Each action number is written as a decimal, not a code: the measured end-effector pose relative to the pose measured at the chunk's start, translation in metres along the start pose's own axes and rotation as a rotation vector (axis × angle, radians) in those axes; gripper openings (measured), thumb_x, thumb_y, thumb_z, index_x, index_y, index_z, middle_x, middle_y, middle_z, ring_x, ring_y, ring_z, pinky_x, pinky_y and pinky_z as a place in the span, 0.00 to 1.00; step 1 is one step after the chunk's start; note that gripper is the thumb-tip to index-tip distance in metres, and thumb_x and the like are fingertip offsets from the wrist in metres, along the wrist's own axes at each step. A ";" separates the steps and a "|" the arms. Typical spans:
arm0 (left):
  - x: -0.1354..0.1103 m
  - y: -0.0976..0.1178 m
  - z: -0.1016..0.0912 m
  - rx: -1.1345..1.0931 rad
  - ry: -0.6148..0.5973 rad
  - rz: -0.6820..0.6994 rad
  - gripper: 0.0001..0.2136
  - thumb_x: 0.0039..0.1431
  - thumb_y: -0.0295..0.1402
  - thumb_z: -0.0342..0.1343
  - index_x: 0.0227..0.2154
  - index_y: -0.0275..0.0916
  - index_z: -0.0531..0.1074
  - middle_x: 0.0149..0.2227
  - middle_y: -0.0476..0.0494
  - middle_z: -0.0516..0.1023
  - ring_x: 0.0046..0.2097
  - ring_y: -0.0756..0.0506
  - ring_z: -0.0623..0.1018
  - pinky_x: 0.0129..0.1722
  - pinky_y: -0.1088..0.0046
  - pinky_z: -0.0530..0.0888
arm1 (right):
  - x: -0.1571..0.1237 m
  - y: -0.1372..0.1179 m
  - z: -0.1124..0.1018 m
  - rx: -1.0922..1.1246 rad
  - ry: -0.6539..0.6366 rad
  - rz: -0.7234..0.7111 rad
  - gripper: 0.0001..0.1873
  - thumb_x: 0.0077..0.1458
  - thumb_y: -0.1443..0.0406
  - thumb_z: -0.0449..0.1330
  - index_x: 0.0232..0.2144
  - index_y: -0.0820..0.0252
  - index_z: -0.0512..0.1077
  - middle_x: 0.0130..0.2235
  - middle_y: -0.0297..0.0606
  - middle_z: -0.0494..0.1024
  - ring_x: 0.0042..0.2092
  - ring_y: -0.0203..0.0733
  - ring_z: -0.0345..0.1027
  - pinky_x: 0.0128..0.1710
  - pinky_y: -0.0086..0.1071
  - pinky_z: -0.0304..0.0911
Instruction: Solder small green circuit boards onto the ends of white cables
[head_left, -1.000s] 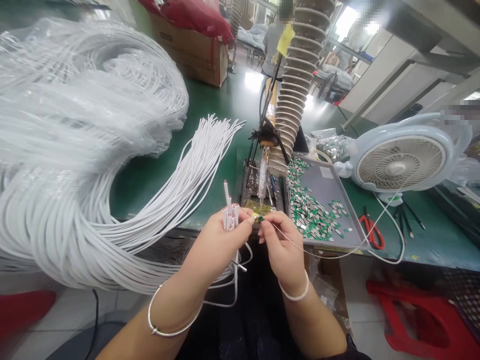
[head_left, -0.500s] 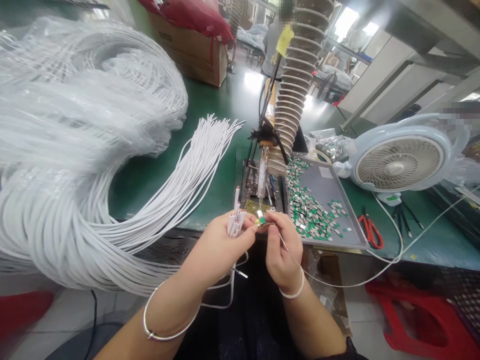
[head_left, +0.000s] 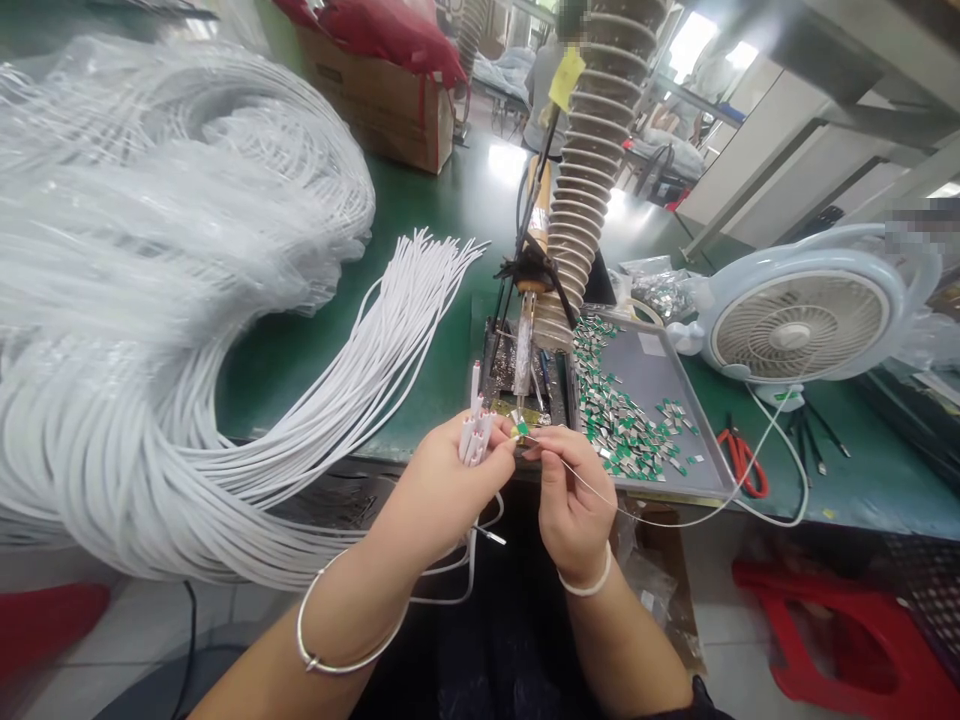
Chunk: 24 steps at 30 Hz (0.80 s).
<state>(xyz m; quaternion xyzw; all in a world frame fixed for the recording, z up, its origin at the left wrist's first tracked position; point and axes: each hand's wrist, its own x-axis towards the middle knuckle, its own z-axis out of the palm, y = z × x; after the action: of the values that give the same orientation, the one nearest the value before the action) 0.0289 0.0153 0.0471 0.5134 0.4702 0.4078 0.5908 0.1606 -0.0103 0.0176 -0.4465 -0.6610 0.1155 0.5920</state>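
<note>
Right now the left hand [head_left: 442,490] is closed firmly around a bundle of white cable ends [head_left: 474,440] with pink-red cores, holding them upright while their lengths loop down below the wrist. Meanwhile, the right hand [head_left: 574,495] is pinching a thin white wire [head_left: 592,482] between thumb and forefinger, its fingers pressed together. A tiny green-and-silver metal terminal [head_left: 521,428] is sitting between the two hands, just beside the left thumb and close to the pinched wire, though its exact grip cannot be made out. Directly behind it, a slim upright soldering iron [head_left: 525,340] is pointing down over a small dark work stand [head_left: 499,370] near the edge of the green desk [head_left: 442,210]. To the right, a grey metal tray [head_left: 645,365] is carrying many scattered green-and-silver terminals [head_left: 619,430], and a pale blue plastic desk fan [head_left: 799,315] is standing beyond it, near red-handled pliers [head_left: 741,465]. On the left, a huge coil of white cables [head_left: 150,400], partly wrapped in clear plastic, is spreading across the desk
</note>
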 end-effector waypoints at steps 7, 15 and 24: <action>0.003 0.001 0.000 0.004 0.031 0.026 0.05 0.51 0.33 0.54 0.24 0.39 0.68 0.30 0.49 0.74 0.30 0.48 0.73 0.28 0.74 0.67 | 0.004 0.000 0.004 -0.029 0.013 -0.022 0.12 0.56 0.73 0.52 0.38 0.55 0.71 0.37 0.39 0.77 0.41 0.42 0.72 0.38 0.39 0.70; 0.003 0.007 -0.002 0.001 0.040 0.056 0.06 0.52 0.33 0.54 0.23 0.39 0.67 0.34 0.49 0.74 0.32 0.49 0.72 0.32 0.74 0.67 | 0.011 -0.002 0.006 -0.046 0.024 -0.053 0.12 0.56 0.74 0.52 0.37 0.55 0.70 0.37 0.39 0.76 0.41 0.41 0.71 0.40 0.39 0.69; 0.002 0.011 -0.002 -0.017 0.039 0.066 0.07 0.51 0.33 0.54 0.21 0.38 0.67 0.34 0.49 0.73 0.30 0.50 0.70 0.30 0.75 0.67 | 0.012 -0.003 0.008 -0.057 0.018 -0.069 0.12 0.56 0.74 0.52 0.37 0.55 0.70 0.37 0.38 0.77 0.41 0.41 0.71 0.40 0.40 0.69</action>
<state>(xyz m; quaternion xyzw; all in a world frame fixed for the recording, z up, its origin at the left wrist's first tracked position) 0.0270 0.0195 0.0578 0.5156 0.4610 0.4408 0.5721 0.1536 -0.0006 0.0259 -0.4410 -0.6737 0.0723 0.5885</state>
